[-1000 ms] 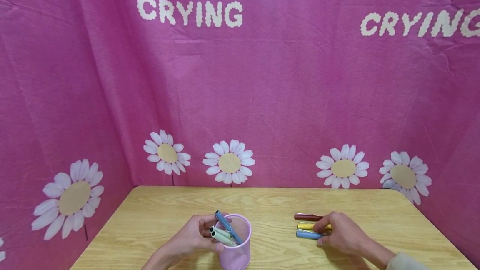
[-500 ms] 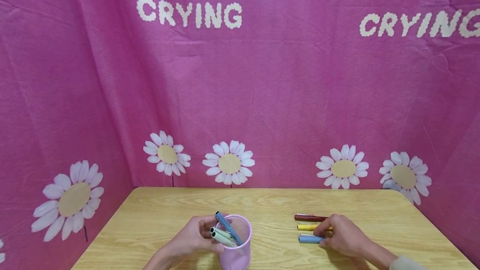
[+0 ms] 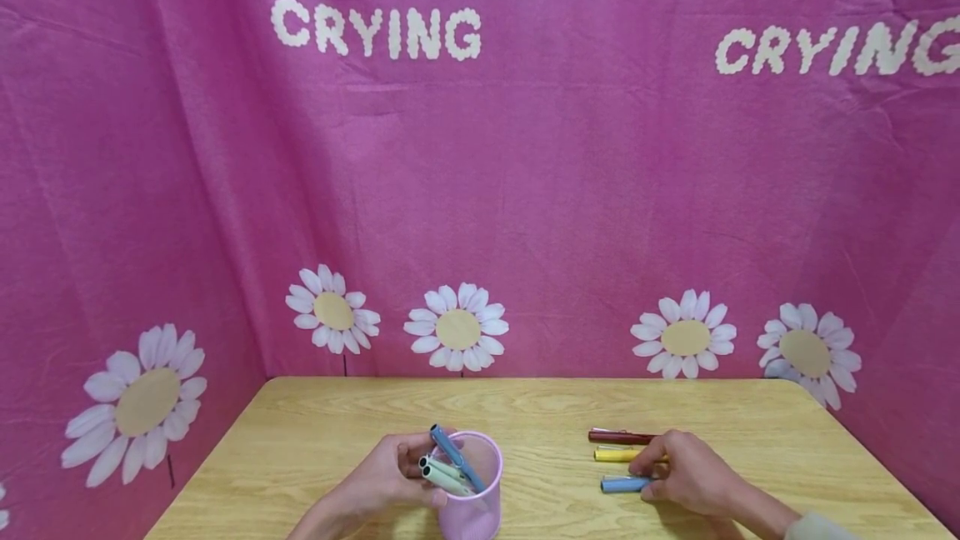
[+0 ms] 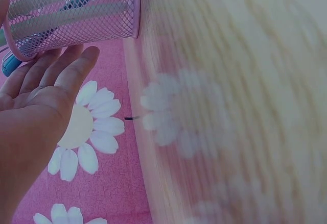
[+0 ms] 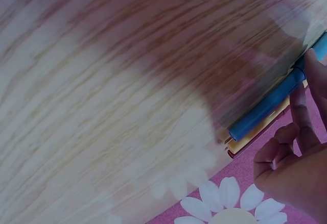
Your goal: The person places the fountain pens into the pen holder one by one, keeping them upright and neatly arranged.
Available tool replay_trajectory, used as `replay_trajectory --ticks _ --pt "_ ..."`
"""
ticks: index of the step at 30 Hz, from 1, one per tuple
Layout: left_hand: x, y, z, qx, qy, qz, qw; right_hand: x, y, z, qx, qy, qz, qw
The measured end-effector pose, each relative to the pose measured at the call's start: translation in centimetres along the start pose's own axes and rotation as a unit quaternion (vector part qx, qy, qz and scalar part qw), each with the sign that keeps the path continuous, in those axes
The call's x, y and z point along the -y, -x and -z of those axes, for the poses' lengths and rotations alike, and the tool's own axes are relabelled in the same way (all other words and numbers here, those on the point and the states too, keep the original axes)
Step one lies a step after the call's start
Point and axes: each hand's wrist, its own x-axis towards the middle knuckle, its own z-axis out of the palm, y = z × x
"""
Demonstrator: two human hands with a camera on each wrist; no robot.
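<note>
A pink mesh pen cup (image 3: 472,519) stands at the table's front, left of centre. My left hand (image 3: 382,477) holds it at the rim, thumb on the near side; in the left wrist view the other fingers (image 4: 71,71) lie along the mesh. A dark blue pen (image 3: 450,445) and two pale green pens (image 3: 444,478) lean in it. To the right, my right hand (image 3: 693,473) pinches a light blue pen (image 3: 624,485) between thumb and index finger. In the right wrist view this pen (image 5: 265,107) lies low, close to the wood. Behind it are a yellow pen (image 3: 613,456) and a dark red pen (image 3: 618,437), partly hidden by the hand.
The wooden table (image 3: 540,407) reaches back to a pink curtain (image 3: 525,190) with white daisies and lettering. Bare wood separates the cup from the pens.
The light blue pen has shifted slightly toward me and to the right with my right hand, widening its gap from the yellow pen. My left hand and the cup stay put.
</note>
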Motion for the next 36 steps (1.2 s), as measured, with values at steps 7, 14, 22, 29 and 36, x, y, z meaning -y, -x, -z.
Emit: replay_trajectory --ticks 7,14,22,29,36 --pt "0.21 0.01 0.07 0.004 0.003 -0.004 1.0000 0.32 -0.06 -0.07 -0.012 0.016 -0.021 0.9996" --pt "0.13 0.03 -0.02 -0.003 -0.010 0.000 0.9999 0.51 0.06 -0.16 -0.016 0.025 -0.026 0.9992" --pt "0.03 -0.01 -0.04 -0.015 0.000 0.017 0.9997 0.52 0.01 -0.10 -0.009 0.028 -0.008 0.9995" --pt "-0.03 0.08 -0.08 -0.017 -0.002 0.023 0.9996 0.43 -0.06 -0.31 -0.002 0.013 -0.001 0.9999" --pt "0.01 0.04 -0.10 -0.014 -0.005 0.018 0.9997 0.27 -0.11 -0.36 0.004 -0.001 0.014 0.9999"
